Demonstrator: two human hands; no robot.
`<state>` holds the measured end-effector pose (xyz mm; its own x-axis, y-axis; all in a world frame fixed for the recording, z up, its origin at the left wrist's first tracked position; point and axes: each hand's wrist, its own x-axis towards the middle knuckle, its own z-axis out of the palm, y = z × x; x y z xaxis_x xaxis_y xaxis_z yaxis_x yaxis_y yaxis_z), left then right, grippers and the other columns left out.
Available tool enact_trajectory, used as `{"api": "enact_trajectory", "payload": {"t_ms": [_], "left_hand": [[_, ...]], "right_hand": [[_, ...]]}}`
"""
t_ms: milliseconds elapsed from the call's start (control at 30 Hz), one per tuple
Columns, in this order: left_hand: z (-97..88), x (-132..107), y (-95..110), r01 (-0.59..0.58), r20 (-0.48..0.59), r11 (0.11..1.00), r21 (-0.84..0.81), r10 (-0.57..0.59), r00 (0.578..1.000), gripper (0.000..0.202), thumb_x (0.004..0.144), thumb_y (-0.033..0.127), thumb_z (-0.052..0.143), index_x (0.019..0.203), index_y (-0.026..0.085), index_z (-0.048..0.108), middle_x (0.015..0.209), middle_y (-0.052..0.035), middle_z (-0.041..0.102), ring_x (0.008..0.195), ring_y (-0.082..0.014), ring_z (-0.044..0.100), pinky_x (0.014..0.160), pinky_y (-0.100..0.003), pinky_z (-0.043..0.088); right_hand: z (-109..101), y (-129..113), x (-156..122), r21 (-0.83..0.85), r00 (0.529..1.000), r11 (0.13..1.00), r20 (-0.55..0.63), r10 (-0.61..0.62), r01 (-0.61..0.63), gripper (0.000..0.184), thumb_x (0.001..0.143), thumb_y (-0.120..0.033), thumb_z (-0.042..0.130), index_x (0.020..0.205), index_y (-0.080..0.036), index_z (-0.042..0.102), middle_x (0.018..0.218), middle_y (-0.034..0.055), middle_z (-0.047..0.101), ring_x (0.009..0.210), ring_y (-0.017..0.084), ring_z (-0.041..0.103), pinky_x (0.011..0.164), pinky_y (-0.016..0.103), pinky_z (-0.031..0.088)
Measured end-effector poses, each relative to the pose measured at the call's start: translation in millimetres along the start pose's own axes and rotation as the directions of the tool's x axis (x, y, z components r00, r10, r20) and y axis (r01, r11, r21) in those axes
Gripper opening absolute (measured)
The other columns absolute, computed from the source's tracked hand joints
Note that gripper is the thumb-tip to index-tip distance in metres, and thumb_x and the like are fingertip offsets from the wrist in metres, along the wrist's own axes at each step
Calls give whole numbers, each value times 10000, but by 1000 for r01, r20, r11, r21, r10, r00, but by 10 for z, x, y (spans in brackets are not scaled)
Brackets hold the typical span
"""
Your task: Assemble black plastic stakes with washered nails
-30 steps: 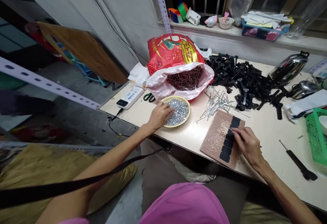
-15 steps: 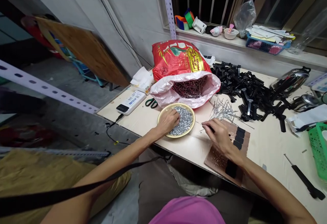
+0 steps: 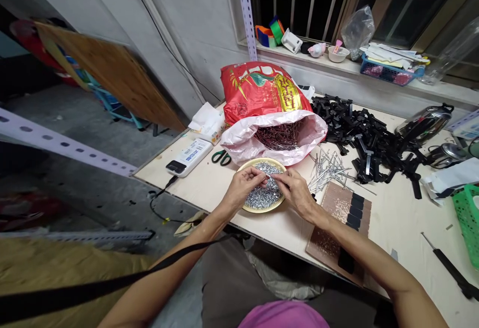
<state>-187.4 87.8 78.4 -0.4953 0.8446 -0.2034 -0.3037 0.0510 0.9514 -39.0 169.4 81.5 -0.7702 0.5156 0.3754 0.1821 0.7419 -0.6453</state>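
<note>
Both hands meet over a yellow bowl (image 3: 244, 206) heaped with small silver metal pieces (image 3: 264, 198). My left hand (image 3: 244, 186) pinches a tiny silver piece at its fingertips. My right hand (image 3: 295, 189) is closed on a thin nail whose tip points at the left fingertips. Right of the bowl lies a loose pile of silver nails (image 3: 329, 169). A brown pitted board (image 3: 339, 228) with a row of black strips lies under my right forearm.
A red and white bag (image 3: 268, 108) full of dark nails stands behind the bowl. Black plastic parts (image 3: 368, 136) are heaped at the right. Scissors (image 3: 221, 157), a white device (image 3: 189, 156), a kettle (image 3: 424, 121), a green basket (image 3: 467, 216) and a black tool (image 3: 449, 268) lie around.
My right hand left the brown board, reached the loose nails, then came over the bowl with one. My left hand lifted from the bowl's contents with a small piece.
</note>
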Motion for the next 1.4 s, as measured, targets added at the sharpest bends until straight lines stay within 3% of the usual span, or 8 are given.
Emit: {"api": "enact_trajectory", "payload": {"t_ms": [333,567,900,1200,1400], "left_hand": [[32,24,-53,43,7,997,-70,-42,999,358,496,363,830,628,150,575,540,24,627,506,-112,592,559,-248,507],[87,12,14,51,-13,993,-109,-53,999,340,471,331,830,598,153,569,578,8,658,490,-96,573,529,-236,494],[89,18,-26,-21,17,1000,-7,21,1000,323,534,370,795,619,170,556,546,29,606,513,-121,581,560,-278,508],[111,0,-9,-161,31,979,127,158,987,284,618,393,753,646,161,590,605,15,615,564,-124,584,617,-272,494],[108,36,-19,-77,75,992,102,69,995,307,588,378,785,668,160,585,567,23,604,541,-127,586,600,-270,498]], "right_hand": [[-42,18,-7,-53,999,999,38,-2,4,292,889,-101,531,1105,-224,685,799,34,546,772,161,559,675,277,493],[-77,23,-5,-55,1000,998,-9,-18,17,283,899,-100,507,1093,-200,687,800,40,528,762,162,547,653,275,498],[-68,60,-31,-102,999,994,16,-34,35,285,891,-101,532,1096,-228,685,795,29,510,762,162,533,651,275,492],[-83,38,-34,-194,1000,981,7,-28,29,230,913,-147,514,1057,-204,684,798,42,527,759,168,533,650,281,497],[-66,50,-77,-284,1000,959,-12,-18,14,156,913,-176,529,988,-180,666,823,60,568,791,184,548,686,296,511]]}}
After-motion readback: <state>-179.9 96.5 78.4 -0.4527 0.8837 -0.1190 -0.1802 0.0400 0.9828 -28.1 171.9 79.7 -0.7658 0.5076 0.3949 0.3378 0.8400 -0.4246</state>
